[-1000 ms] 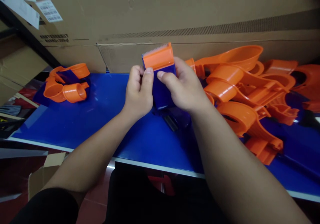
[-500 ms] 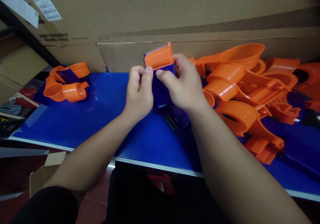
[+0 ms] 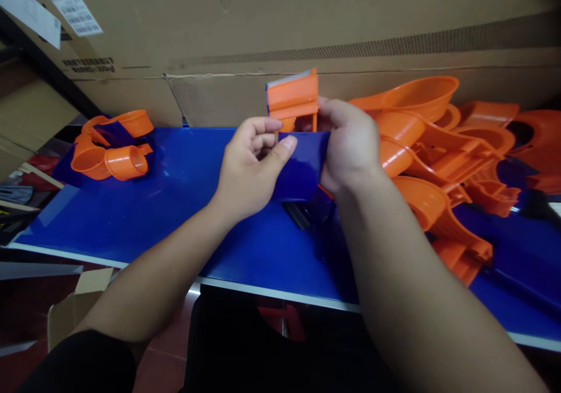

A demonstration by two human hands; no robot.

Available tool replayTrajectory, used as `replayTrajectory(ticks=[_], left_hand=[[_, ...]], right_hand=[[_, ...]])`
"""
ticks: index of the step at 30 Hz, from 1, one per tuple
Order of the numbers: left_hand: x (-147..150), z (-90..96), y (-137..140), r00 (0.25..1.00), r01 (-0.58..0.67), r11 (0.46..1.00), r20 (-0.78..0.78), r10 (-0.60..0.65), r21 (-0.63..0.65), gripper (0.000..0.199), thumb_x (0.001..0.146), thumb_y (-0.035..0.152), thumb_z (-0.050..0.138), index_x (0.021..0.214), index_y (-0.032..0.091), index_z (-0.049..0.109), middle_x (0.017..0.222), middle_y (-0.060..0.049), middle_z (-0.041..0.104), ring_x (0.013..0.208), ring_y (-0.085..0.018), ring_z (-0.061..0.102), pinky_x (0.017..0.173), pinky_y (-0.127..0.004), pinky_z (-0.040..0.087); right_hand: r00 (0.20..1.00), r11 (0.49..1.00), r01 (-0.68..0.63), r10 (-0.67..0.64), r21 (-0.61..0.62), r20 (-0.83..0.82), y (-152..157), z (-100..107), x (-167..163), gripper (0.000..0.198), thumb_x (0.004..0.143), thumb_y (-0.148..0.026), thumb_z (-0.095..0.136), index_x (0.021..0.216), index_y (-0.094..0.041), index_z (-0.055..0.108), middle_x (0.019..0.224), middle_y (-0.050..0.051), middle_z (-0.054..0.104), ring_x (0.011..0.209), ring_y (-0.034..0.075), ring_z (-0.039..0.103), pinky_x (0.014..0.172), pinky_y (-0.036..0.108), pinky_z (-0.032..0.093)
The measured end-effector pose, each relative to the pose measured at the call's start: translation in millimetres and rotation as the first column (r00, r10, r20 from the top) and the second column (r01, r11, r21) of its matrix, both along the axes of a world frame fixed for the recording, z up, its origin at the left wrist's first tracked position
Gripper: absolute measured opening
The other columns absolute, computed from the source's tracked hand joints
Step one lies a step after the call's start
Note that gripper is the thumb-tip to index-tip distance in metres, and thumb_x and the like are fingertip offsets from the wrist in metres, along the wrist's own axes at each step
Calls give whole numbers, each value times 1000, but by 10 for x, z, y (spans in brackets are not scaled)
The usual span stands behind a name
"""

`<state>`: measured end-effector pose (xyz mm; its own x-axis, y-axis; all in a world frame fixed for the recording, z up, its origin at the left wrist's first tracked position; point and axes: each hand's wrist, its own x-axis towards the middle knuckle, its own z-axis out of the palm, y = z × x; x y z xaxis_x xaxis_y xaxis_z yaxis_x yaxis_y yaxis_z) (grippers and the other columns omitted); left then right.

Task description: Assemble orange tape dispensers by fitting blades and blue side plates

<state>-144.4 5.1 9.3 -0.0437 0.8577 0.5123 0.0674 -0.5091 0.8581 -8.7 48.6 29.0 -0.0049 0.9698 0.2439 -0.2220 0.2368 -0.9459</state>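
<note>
Between my hands, above the bench, is an orange plastic part [image 3: 293, 96] with a greyish strip along its top edge. It rises out of a dark blue plastic piece [image 3: 302, 165] that faces me. My left hand [image 3: 252, 168] grips the blue piece's left side, thumb on its front and fingers behind. My right hand [image 3: 353, 142] is wrapped round the right side, its fingertips hidden behind the parts. How the two parts join is not fully visible. Beneath them on the bench lies another dark blue piece with a black strip [image 3: 298, 216].
A heap of orange plastic parts [image 3: 429, 142] lies on the right of the blue bench [image 3: 175, 218]. More orange curved parts [image 3: 109, 148] sit at the left end. A large cardboard box [image 3: 197, 25] stands behind. An open carton [image 3: 79, 299] is below the left edge.
The orange part now stands higher above the blue piece, with a gap showing between them. Both hands have shifted slightly right, and the right hand has turned round the side.
</note>
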Motion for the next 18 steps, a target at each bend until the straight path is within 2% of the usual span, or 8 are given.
replayTrajectory(ticks=[3, 5, 7, 10, 13, 15, 17, 18], left_hand=[[-219, 169, 48, 998, 54, 989, -10, -56, -135, 24, 94, 39, 76, 111, 26, 67, 81, 2, 66, 80, -17, 72, 68, -28, 57], [-382, 272, 99, 996, 93, 960, 23, -91, -265, 19, 93, 34, 76, 107, 24, 71, 84, 1, 70, 79, -16, 72, 67, -27, 59], [-516, 321, 166, 990, 143, 898, 70, -126, -416, 12, 91, 26, 75, 101, 20, 73, 85, -1, 73, 72, -13, 70, 64, -24, 58], [-607, 264, 285, 983, 183, 794, 106, -149, -580, 5, 87, 17, 72, 92, 16, 74, 77, -1, 72, 58, -9, 64, 54, -19, 52], [-589, 108, 399, 994, 104, 733, 48, -97, -672, 4, 88, 16, 70, 84, 17, 71, 63, 2, 63, 46, -7, 54, 42, -17, 40], [-566, -8, 461, 998, 30, 708, -24, -66, -706, 7, 89, 17, 69, 82, 17, 70, 59, 2, 60, 44, -7, 51, 41, -17, 37], [-565, -120, 508, 989, -82, 721, -143, -24, -688, 5, 87, 19, 72, 83, 18, 70, 60, 2, 62, 46, -9, 53, 44, -19, 41], [-574, -171, 525, 972, -162, 751, -236, 8, -640, 6, 84, 21, 76, 83, 19, 70, 61, 2, 63, 49, -10, 55, 46, -21, 44]], right_hand=[[963, 995, 98, -98, -11, -252, 13, 69, 13, 24, 88, -40, 60, 71, -27, 49, 71, 1, 48, 69, 19, 49, 67, 34, 48], [932, 986, 166, -153, 12, -328, 32, 107, 54, 22, 87, -37, 63, 72, -28, 49, 72, 1, 48, 69, 19, 47, 69, 35, 47], [916, 980, 195, -170, 33, -364, 43, 144, 110, 17, 86, -34, 64, 75, -29, 52, 75, 1, 50, 70, 19, 45, 69, 35, 46], [928, 994, 108, -96, 13, -360, 31, 191, 168, 17, 90, -39, 61, 78, -28, 57, 79, 1, 52, 66, 17, 38, 62, 34, 41], [950, 996, 14, -39, -84, -311, 4, 199, 161, 21, 91, -40, 61, 77, -26, 56, 79, 1, 52, 63, 15, 32, 56, 32, 35], [959, 987, -31, -15, -159, -282, -6, 182, 136, 21, 91, -37, 63, 77, -25, 54, 75, 0, 51, 61, 14, 31, 55, 31, 33], [962, 977, -86, 30, -197, -272, 0, 160, 120, 22, 94, -39, 59, 78, -24, 53, 73, -1, 49, 60, 13, 30, 55, 30, 32], [962, 973, -111, 54, -203, -267, 8, 152, 118, 23, 96, -39, 56, 79, -24, 54, 73, -1, 49, 60, 13, 31, 55, 30, 32]])
